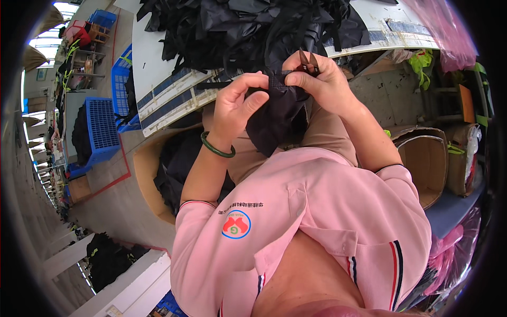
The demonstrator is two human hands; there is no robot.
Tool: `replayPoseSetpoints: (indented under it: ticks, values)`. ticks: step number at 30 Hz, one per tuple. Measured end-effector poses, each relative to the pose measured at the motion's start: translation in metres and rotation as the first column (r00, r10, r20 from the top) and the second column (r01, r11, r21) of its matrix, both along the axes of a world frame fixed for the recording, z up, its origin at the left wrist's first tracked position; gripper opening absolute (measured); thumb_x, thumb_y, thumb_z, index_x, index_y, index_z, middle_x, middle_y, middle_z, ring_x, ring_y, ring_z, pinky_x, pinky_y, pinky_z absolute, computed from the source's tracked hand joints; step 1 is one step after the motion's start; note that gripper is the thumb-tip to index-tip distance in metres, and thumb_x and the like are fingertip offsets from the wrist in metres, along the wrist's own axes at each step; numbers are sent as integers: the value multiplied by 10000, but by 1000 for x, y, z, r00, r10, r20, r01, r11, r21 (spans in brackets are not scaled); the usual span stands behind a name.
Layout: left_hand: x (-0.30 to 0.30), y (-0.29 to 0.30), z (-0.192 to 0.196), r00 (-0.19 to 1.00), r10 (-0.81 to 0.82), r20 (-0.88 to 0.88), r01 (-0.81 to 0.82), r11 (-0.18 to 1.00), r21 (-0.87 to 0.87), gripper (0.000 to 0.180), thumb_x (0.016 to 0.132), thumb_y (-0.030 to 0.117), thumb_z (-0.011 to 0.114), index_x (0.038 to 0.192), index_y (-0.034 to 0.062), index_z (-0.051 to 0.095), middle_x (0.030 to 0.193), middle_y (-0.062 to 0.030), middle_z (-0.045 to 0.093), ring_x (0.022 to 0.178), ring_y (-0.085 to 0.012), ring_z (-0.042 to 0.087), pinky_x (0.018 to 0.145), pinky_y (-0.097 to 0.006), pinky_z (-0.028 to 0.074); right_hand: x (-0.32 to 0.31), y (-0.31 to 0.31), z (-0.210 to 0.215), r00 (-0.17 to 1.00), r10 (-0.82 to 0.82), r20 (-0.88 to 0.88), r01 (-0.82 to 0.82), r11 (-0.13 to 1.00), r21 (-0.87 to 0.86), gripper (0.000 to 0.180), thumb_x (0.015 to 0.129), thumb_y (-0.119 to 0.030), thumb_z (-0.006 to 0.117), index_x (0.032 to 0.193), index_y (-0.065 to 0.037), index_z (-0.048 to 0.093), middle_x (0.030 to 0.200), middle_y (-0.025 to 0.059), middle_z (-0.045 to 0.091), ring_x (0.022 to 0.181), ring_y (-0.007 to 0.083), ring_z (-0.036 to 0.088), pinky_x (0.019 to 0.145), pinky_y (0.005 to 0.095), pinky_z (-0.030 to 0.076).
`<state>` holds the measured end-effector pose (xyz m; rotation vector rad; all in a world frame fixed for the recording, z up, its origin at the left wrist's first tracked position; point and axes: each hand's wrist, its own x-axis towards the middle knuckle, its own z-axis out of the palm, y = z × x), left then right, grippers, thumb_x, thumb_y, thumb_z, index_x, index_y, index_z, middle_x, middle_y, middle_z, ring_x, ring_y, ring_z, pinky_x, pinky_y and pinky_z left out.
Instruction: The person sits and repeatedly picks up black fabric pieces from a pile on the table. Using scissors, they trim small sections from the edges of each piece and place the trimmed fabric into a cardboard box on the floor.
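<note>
Above my lap I hold up a black fabric piece [269, 119] between both hands, its lower part hanging down over my thighs. My left hand [240, 103], with a dark green bangle on the wrist, pinches the piece's upper left edge between thumb and fingers. With thumb and forefinger, my right hand [319, 84] grips the top edge on the other side. Small dark thread snips [310, 62] are tucked in that same hand, blades pointing up and slightly apart. Just beyond my hands lies a heap of black fabric pieces with straps [232, 31] on the white table [153, 58].
A cardboard box [145, 169] holding black fabric stands by my left leg. Open cardboard boxes [428, 158] are at the right. Blue plastic crates [103, 129] stand on the floor at left. Pink plastic sheeting [449, 37] hangs at the table's far right.
</note>
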<state>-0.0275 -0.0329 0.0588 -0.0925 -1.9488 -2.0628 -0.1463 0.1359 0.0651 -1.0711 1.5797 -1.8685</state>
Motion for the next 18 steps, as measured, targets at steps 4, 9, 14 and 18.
replayPoseSetpoints:
  ticks: [4, 9, 14, 18]
  values:
    - [6, 13, -3, 999, -4, 49, 2, 999, 44, 187, 794, -1, 713, 947, 4, 606, 970, -15, 587, 899, -86, 533, 837, -236, 425, 5, -8, -3, 999, 19, 34, -19, 1000, -20, 48, 861, -76, 649, 883, -45, 622, 735, -69, 526, 660, 24, 428, 593, 190, 343]
    - [3, 7, -10, 999, 41, -32, -42, 998, -41, 157, 760, -42, 709, 874, 1, 610, 927, -28, 582, 876, -91, 536, 804, -236, 426, 7, -5, 1, 953, 72, 293, -104, 990, 95, 107, 860, -162, 671, 896, -69, 633, 712, -61, 510, 623, 27, 423, 555, 198, 350]
    - [2, 4, -18, 996, 85, -9, -85, 996, 19, 119, 758, -56, 675, 840, 4, 613, 947, -34, 580, 868, -106, 533, 804, -247, 421, 13, -5, -3, 857, 57, 513, -121, 988, 94, 160, 859, -192, 672, 968, -81, 635, 678, -71, 464, 526, 13, 346, 456, 186, 248]
    - [2, 6, -19, 1000, 27, -5, -26, 993, 119, 112, 763, -50, 661, 854, 1, 621, 995, -43, 572, 901, -120, 539, 839, -264, 427, 16, -3, -8, 764, 92, 638, -154, 987, 41, 145, 866, -159, 654, 976, -75, 613, 661, -74, 442, 508, 15, 331, 438, 192, 216]
